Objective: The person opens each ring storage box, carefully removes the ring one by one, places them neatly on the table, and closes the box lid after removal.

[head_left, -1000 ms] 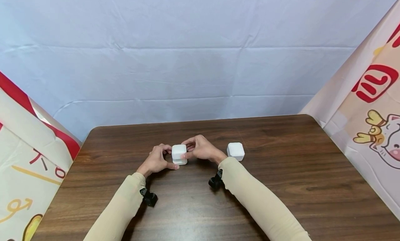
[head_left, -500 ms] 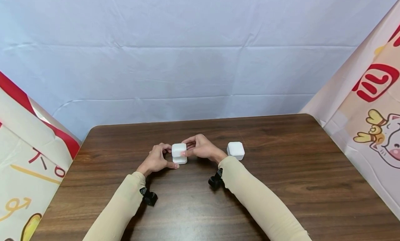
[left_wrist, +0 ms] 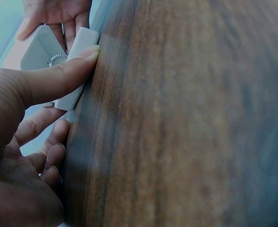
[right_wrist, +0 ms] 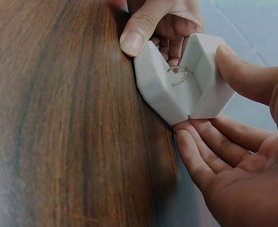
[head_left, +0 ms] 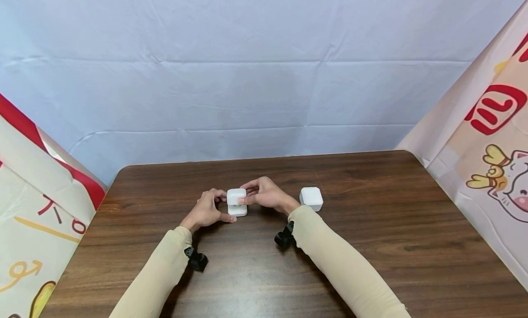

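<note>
Item: one small white hinged box, square with rounded corners, apparently hard plastic [head_left: 234, 196], ajar, just below centre of the head view. Contents: one silver beaded ring [right_wrist: 184, 78]. Left hand [head_left: 207, 210]: gripping the base [right_wrist: 156, 84]. Right hand [head_left: 266, 195]: pinching the lid [right_wrist: 214, 78]. We judge it light, stiff, rather slippery; we would hold opposite side walls, sparing the hinge [right_wrist: 189, 116].

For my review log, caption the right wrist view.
Left hand and right hand hold open a white ring box, a silvery ring inside.
</note>
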### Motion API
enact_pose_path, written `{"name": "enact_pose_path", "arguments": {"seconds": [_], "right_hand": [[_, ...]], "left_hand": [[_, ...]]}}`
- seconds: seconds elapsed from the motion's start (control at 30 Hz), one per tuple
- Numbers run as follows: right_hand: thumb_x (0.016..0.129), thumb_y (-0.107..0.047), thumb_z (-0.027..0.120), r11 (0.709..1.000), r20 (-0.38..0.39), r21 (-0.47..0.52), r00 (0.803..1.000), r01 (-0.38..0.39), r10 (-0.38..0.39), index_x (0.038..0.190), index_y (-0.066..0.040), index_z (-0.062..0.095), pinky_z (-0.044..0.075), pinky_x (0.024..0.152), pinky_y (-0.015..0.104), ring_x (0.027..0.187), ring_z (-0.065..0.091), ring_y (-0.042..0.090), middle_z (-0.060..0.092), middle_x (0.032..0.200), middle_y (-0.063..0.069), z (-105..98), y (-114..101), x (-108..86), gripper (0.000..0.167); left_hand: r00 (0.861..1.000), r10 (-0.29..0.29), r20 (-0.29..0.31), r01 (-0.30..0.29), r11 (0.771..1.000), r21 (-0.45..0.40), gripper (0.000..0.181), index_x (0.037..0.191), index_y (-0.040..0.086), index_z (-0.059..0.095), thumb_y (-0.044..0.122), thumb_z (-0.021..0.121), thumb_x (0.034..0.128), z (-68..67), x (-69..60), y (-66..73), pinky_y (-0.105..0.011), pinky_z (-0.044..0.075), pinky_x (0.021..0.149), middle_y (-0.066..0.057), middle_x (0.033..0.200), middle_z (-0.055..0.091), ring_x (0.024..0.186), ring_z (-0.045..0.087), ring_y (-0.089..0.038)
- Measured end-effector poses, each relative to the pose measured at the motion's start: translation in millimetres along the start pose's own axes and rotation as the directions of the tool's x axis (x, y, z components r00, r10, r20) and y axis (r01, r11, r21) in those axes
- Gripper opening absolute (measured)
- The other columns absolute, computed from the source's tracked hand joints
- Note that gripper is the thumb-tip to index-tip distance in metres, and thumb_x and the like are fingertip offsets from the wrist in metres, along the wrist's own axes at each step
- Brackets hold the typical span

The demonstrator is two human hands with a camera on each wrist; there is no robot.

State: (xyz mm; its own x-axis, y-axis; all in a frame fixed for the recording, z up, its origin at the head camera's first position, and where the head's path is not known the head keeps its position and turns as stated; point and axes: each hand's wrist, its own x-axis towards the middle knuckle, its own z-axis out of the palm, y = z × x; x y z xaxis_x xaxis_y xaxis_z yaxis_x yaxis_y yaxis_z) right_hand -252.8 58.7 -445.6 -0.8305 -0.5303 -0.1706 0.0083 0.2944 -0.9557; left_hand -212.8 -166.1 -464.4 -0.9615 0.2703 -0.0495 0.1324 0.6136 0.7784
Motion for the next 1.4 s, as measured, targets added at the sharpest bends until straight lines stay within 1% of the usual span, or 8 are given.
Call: {"name": "enact_pose_path", "arguments": {"seconds": [0.33, 0.63, 0.8, 1.03, 1.4], "right_hand": [[0.088, -0.009, 0.080, 1.000, -0.008, 0.024, 1.000, -0.015, 0.015, 0.128, 0.006, 0.065, 0.053, 0.085, 0.029, 0.098, 0.067, 0.018, 0.071, 0.112, 0.013, 0.4, -0.9, 1.1, 0.045], [0.090, -0.013, 0.079, 0.999, 0.001, 0.029, 1.000, -0.025, 0.025, 0.129, 0.005, 0.065, 0.052, 0.087, 0.031, 0.100, 0.066, 0.019, 0.070, 0.112, 0.013, -0.8, -1.8, 0.7, 0.045], [0.090, -0.014, 0.079, 0.999, -0.002, 0.035, 1.000, -0.029, 0.029, 0.129, 0.004, 0.065, 0.052, 0.086, 0.030, 0.099, 0.067, 0.018, 0.071, 0.112, 0.012, -0.9, -1.7, 0.8, 0.046], [0.090, -0.014, 0.079, 0.997, 0.001, 0.061, 0.999, -0.037, 0.037, 0.130, 0.004, 0.064, 0.052, 0.085, 0.029, 0.099, 0.067, 0.018, 0.071, 0.112, 0.012, -1.6, -0.1, 1.2, 0.046], [0.091, -0.015, 0.078, 0.995, -0.010, 0.083, 0.999, -0.049, 0.050, 0.129, 0.004, 0.065, 0.053, 0.089, 0.032, 0.102, 0.066, 0.019, 0.071, 0.114, 0.012, -0.9, 0.3, 2.9, 0.045]], "left_hand": [[1.000, 0.005, -0.001, -0.005, 1.000, 0.005, 0.049, 0.106, 0.007, 0.069, 0.017, 0.098, 0.0667, 0.0, 0.5, -0.5, -0.042, 0.037, 0.087, -0.006, 0.102, 0.057, 0.099, 0.045, -0.028], [1.000, -0.009, -0.003, 0.009, 1.000, 0.008, 0.050, 0.107, 0.007, 0.069, 0.017, 0.097, 0.0669, -0.3, 0.4, 0.1, -0.043, 0.037, 0.088, -0.006, 0.103, 0.057, 0.101, 0.045, -0.029], [1.000, -0.007, -0.005, 0.007, 1.000, 0.009, 0.050, 0.107, 0.006, 0.069, 0.016, 0.097, 0.0668, -0.4, 0.5, 0.4, -0.043, 0.038, 0.087, -0.006, 0.103, 0.057, 0.099, 0.046, -0.028], [1.000, -0.019, -0.007, 0.020, 1.000, 0.009, 0.049, 0.106, 0.007, 0.069, 0.017, 0.098, 0.0665, -0.3, 0.4, 0.6, -0.043, 0.037, 0.087, -0.006, 0.103, 0.057, 0.099, 0.045, -0.028], [1.000, -0.018, -0.006, 0.018, 1.000, 0.005, 0.049, 0.105, 0.008, 0.069, 0.018, 0.098, 0.0665, 0.3, 1.0, -1.0, -0.043, 0.036, 0.087, -0.006, 0.102, 0.057, 0.099, 0.045, -0.028]]}}
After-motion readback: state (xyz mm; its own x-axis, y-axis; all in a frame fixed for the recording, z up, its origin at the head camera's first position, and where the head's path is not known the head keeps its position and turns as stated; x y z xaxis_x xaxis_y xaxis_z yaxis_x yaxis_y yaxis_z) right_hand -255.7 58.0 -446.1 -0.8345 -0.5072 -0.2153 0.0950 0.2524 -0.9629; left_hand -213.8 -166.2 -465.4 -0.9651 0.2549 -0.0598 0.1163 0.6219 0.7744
